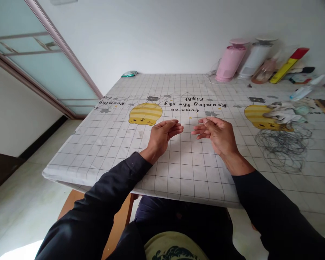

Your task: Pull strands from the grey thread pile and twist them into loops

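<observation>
Both my hands are raised over the near middle of the table, a small gap between them. My left hand [165, 135] has its thumb and forefinger pinched together, the other fingers stretched toward the right. In my right hand [218, 133] the thumb presses on the forefinger while the other fingers point left, slightly spread. Whatever the pinches hold, if anything, is too fine to make out. To the right of my right hand lies a loose tangle of thin dark wire or thread [284, 146] on the checked tablecloth [176, 173].
At the back right stand a pink cylinder [230, 63], a white cylinder [253, 59], a bottle [264, 70] and a yellow-and-red box [288, 66]. Crumpled pale cloth [285, 112] lies behind the tangle. A green packet [129, 74] is at the far left corner.
</observation>
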`<state>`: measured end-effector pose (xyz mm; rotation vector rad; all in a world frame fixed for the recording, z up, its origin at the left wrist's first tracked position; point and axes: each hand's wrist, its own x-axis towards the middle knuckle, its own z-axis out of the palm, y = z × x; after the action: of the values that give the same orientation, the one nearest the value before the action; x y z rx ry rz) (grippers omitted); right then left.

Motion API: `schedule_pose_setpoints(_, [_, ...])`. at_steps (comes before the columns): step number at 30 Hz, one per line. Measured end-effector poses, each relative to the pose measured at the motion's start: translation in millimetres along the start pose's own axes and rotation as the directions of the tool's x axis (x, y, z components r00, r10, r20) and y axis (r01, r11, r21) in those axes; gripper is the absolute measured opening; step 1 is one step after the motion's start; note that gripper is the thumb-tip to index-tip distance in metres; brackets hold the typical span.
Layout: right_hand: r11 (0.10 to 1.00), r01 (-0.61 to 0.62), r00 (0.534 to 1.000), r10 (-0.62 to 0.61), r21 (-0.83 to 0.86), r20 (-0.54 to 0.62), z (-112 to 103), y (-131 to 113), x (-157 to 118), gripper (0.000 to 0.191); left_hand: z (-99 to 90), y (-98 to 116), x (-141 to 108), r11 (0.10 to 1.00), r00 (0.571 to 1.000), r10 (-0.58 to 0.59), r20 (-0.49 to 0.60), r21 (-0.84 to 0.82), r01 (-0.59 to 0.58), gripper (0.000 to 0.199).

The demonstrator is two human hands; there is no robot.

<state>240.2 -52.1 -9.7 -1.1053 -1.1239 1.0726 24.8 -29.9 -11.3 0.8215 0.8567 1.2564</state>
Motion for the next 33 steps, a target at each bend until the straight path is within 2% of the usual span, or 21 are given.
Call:
schedule_pose_setpoints(5, [0.997,0.048,0.999,-0.049,-0.065,-0.012,0.8,-1.8,-0.2,0.043,0.7,0.7,-1.1,1.0,1.0,-0.01,0.007,0.019,0.01,0.013])
schedule_pose_setpoints(10, [0.962,0.115,0.993,-0.118,-0.246,0.0,-4.9,-3.0,-1.6,0.045,1.3,0.6,-0.9,0.971,0.998,0.033,0.057,0.234,-0.046,0.019])
schedule_pose_setpoints(13, [0.941,0.107,0.994,-0.098,-0.322,0.043,-7.2,-2.7,-4.0,0.042,-1.0,-2.1,0.9,0.91,0.99,0.103,0.098,0.393,-0.133,0.03])
schedule_pose_setpoints(17, [0.921,0.117,0.993,-0.098,-0.373,0.07,-7.8,-0.5,-5.3,0.039,-6.5,-6.5,0.2,0.77,0.959,0.223,0.176,0.571,-0.284,0.054])
schedule_pose_setpoints(19, [0.919,0.13,0.991,-0.11,-0.371,0.075,-7.6,1.1,-5.2,0.038,-8.6,-7.9,-1.5,0.716,0.944,0.261,0.2,0.615,-0.329,0.062])
schedule_pose_setpoints(22, [0.922,0.141,0.99,-0.125,-0.361,0.068,-7.1,1.9,-4.8,0.038,-9.9,-8.7,-3.4,0.692,0.941,0.267,0.207,0.639,-0.337,0.069])
schedule_pose_setpoints(26, [0.949,0.1,0.995,-0.09,-0.3,0.047,-5.6,-3.4,-4.8,0.034,-8.7,-8.1,-2.4,0.723,0.964,0.179,0.196,0.639,-0.264,0.074])
schedule_pose_setpoints(29, [0.984,0.025,0.999,-0.02,-0.175,0.033,-2.2,-8.1,-5.2,0.031,-6.9,-8.3,-2.2,0.75,0.978,0.13,0.164,0.628,-0.206,0.077])
schedule_pose_setpoints(33, [0.998,-0.057,0.998,0.058,-0.031,0.035,7.8,-5.0,-5.9,0.03,-4.6,-11.1,-5.5,0.69,0.962,0.233,0.142,0.673,-0.267,0.078])
